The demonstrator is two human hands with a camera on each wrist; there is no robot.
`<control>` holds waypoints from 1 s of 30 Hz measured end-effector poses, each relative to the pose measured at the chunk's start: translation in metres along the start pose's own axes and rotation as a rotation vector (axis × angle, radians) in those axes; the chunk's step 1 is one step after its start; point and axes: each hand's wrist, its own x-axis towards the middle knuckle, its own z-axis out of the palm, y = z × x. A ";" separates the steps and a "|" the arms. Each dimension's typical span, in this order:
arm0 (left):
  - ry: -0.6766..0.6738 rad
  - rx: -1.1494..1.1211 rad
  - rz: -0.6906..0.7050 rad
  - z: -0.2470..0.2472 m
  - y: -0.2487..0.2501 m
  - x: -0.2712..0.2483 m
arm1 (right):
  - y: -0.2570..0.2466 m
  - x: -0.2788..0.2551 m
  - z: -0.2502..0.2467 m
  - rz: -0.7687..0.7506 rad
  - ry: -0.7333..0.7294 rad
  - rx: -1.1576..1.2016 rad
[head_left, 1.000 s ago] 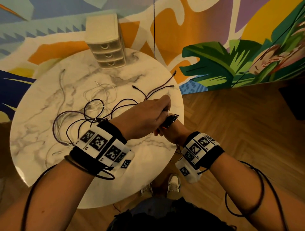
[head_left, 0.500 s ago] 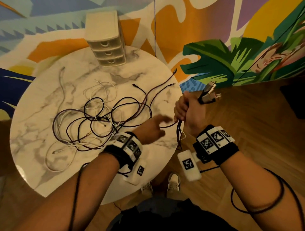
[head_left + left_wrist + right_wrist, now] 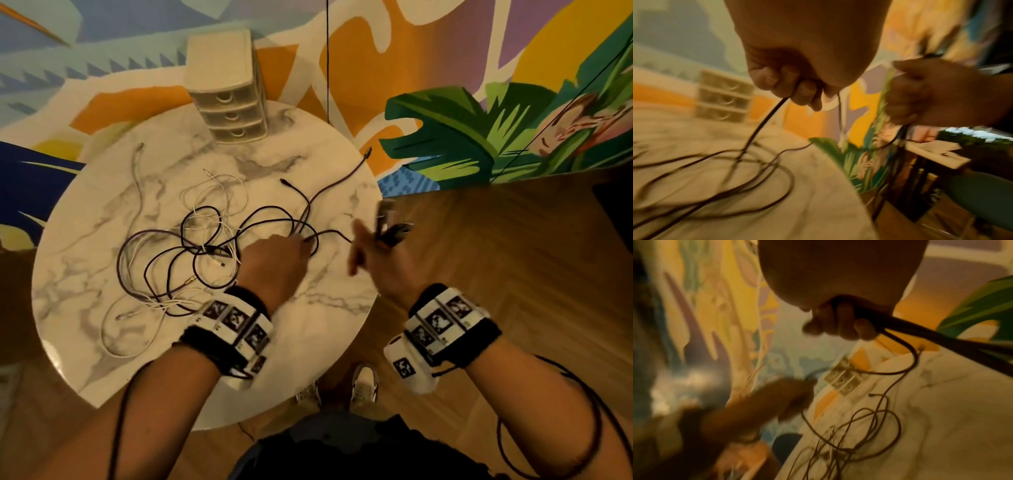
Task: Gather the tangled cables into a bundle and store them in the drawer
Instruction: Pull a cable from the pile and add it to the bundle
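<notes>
- Left hand (image 3: 274,263) is sitting over the right half of the surface (image 3: 85,260), grip curled round a dark cable (image 3: 764,123); the strand is running from the fingers (image 3: 803,92) down into the tangle.
- Right hand (image 3: 380,263) is hovering just past the right edge of the surface, blurred; grip is closed round a bunch of cable ends (image 3: 394,229), with plugs sticking out above the fist.
- Right wrist view: dark strands are leaving the closed fingers (image 3: 842,324) and dropping to the surface.
- Cables (image 3: 212,246), dark and white, are lying tangled across the middle and left of the surface; one white loop is reaching toward the near left edge.
- Two dark ends are trailing toward the far right edge.
- Drawer unit (image 3: 229,89) is standing at the far edge, three drawers, all closed.
- The two hands are near each other, not touching.
</notes>
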 end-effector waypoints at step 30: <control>-0.387 -0.786 0.527 0.022 0.178 0.019 | 0.020 -0.037 -0.138 0.108 0.156 -0.058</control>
